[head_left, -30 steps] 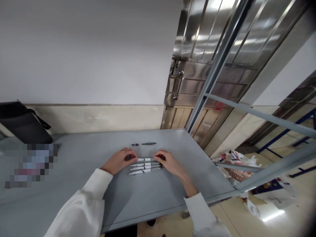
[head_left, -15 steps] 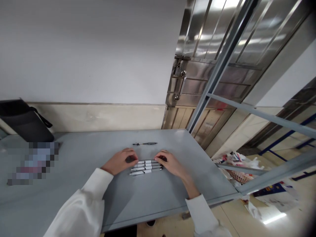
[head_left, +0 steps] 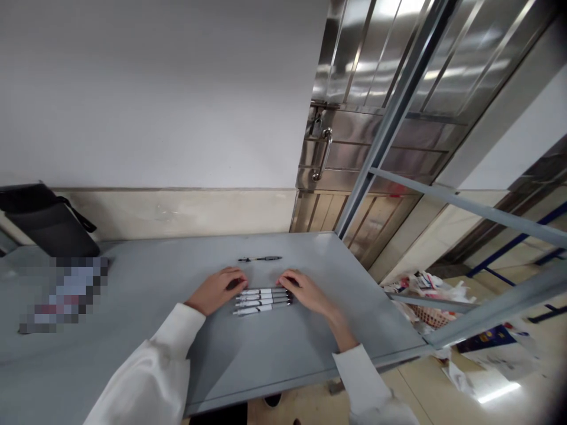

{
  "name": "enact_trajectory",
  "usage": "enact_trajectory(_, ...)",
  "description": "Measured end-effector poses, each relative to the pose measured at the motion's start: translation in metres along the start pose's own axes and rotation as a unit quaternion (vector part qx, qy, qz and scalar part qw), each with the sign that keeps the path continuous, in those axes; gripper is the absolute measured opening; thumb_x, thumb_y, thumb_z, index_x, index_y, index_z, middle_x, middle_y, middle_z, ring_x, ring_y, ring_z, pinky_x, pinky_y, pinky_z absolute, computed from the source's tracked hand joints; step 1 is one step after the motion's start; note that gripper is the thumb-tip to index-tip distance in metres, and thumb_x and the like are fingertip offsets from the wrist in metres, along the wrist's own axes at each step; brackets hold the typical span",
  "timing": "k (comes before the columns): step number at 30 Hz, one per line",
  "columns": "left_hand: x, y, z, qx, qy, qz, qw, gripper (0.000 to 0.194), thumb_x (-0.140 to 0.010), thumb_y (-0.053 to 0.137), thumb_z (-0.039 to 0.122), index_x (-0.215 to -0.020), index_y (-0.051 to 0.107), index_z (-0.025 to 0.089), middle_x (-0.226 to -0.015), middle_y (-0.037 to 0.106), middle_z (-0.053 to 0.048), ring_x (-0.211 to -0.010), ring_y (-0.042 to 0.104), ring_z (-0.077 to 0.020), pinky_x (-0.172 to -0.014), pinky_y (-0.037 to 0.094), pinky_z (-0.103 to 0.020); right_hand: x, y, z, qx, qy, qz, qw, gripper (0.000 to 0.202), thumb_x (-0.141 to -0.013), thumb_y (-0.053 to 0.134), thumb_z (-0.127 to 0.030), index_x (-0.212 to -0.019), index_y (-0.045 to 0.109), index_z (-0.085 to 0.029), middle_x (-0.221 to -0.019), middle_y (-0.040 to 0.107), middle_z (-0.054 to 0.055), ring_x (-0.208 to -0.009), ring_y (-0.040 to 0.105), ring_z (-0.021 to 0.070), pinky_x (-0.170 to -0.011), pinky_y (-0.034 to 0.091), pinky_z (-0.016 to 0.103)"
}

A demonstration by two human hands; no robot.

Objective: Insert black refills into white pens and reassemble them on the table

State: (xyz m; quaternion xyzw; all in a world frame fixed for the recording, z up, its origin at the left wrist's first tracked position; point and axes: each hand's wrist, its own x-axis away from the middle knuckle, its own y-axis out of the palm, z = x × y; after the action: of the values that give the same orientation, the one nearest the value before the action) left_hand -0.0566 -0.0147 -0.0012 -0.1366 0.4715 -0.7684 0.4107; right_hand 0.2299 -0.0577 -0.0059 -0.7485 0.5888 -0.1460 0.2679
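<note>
Several white pens (head_left: 261, 300) lie side by side in a close row on the grey table, with dark ends to the right. My left hand (head_left: 219, 288) rests at their left ends, fingers bent, with a small gap between thumb and fingertips. Opposite it, my right hand (head_left: 305, 290) is bent over the right end of the farthest white pen, its thumb and fingertips just beyond that pen. Neither hand visibly grips a pen; whether a fingertip touches one is hard to tell. A single dark pen (head_left: 260, 258) lies apart, farther back.
A blurred-out flat item (head_left: 66, 295) and a black case with a strap (head_left: 53, 221) are at the left. Behind the grey table (head_left: 266, 348) stands a wall. A metal frame post (head_left: 383, 141) rises at the right corner, with a basket and bags (head_left: 432, 301) beyond.
Both hands have eased slightly off the ends of the farthest white pen, whose left end now shows more. The view has shifted a little.
</note>
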Motion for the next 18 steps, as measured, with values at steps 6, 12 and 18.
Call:
enact_trajectory(6, -0.009, -0.003, 0.001, -0.027, -0.008, 0.016, 0.999, 0.021, -0.105, 0.049, 0.033, -0.103, 0.068, 0.025, -0.106, 0.074, -0.003, -0.102, 0.068, -0.0231, -0.091, 0.05, -0.034, -0.003, -0.001, 0.006, -0.018, 0.003, -0.003, 1.0, 0.032, -0.105, 0.05, -0.039, -0.094, 0.073, -0.02, -0.102, 0.075, 0.007, -0.102, 0.068, 0.024, -0.093, 0.047, 0.035)
enact_trajectory(12, -0.041, -0.007, -0.018, -0.096, 0.007, 0.106, 0.99, 0.014, -0.101, 0.052, 0.024, -0.102, 0.067, 0.023, -0.108, 0.072, -0.006, -0.109, 0.063, -0.0258, -0.101, 0.048, -0.041, -0.001, -0.002, 0.006, -0.038, 0.012, 0.003, 0.999, 0.032, -0.106, 0.048, -0.037, -0.093, 0.072, -0.02, -0.102, 0.075, 0.007, -0.1, 0.068, 0.0233, -0.093, 0.049, 0.034)
enact_trajectory(18, -0.058, 0.003, -0.042, -0.101, 0.007, 0.101, 0.99, 0.012, -0.101, 0.059, 0.031, -0.103, 0.067, 0.024, -0.11, 0.07, -0.006, -0.11, 0.059, -0.0272, -0.102, 0.047, -0.043, 0.002, -0.004, 0.004, -0.035, 0.004, 0.01, 0.999, 0.032, -0.108, 0.048, -0.037, -0.093, 0.073, -0.022, -0.101, 0.074, 0.007, -0.102, 0.068, 0.0235, -0.094, 0.051, 0.035)
